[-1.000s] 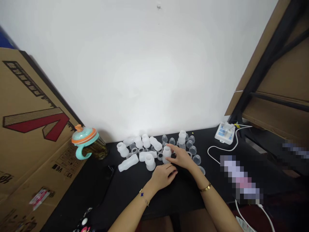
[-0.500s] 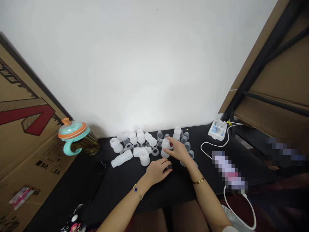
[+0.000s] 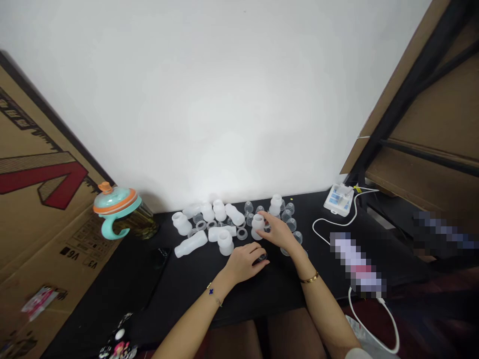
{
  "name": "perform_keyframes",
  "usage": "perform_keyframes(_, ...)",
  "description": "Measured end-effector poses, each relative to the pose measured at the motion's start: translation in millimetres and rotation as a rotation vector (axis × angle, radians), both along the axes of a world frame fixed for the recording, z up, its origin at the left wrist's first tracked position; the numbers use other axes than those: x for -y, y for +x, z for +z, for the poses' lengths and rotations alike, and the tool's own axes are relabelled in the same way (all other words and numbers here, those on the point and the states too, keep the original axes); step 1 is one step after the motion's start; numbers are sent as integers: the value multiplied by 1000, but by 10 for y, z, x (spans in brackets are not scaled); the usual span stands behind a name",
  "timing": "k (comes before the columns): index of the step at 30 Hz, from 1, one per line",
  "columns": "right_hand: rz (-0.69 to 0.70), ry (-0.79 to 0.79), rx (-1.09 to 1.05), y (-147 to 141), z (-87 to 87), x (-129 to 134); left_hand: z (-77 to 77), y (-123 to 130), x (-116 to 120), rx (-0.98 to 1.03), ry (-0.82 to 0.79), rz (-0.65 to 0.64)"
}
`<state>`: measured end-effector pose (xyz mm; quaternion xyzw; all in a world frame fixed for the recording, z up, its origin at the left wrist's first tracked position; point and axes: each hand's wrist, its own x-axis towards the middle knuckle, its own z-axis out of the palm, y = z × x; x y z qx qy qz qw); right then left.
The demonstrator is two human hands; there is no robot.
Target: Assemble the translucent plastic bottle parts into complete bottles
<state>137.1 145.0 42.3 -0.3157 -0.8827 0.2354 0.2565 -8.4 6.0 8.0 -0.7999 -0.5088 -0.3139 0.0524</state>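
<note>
White, an open-necked bottle (image 3: 257, 228) was held upright by the right hand (image 3: 279, 232), grip parted around it. One half-hidden piece (image 3: 261, 258) was enclosed by the left hand (image 3: 243, 262), grip curled.

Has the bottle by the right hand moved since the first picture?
Yes: the bottle has shifted right, away from the ring just left of it.

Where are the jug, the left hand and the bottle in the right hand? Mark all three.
Jug (image 3: 137, 219): head view, on its clear side.
Left hand (image 3: 244, 263): head view, on its back.
Bottle (image 3: 256, 226) in the right hand (image 3: 279, 232): head view, on its upper side.
</note>
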Motion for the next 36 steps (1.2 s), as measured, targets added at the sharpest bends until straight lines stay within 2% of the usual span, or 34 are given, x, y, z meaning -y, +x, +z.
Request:
perform_keyframes(4,33,-17,-33,-18,-18,8,161,-90,68,48,299,56)
perform_keyframes(8,75,-58,-61,-55,-63,12,356,-418,210,130,522,296)
perform_keyframes(9,85,-68,-66,-65,-78,16,390,-535,245,190,507,363)
perform_keyframes(12,101,-97,-59,-96,-124,34,433,-908,318,366,266,536)
perform_keyframes(14,101,-112,-47,-114,-150,43,418,-1112,339,470,58,528)
perform_keyframes(16,97,-126,-45,-132,-170,46,386,-1235,342,481,-154,490)
perform_keyframes(19,88,-143,-44,-157,-185,45,344,-1249,324,433,-304,469)
perform_keyframes(25,97,-96,-33,-184,-202,54,314,-1065,268,363,-357,399)
perform_keyframes(32,44,-56,13,-235,-244,85,207,-1005,194,397,-289,475)
perform_keyframes(36,22,-65,40,-255,-232,109,208,-960,171,382,-266,515)
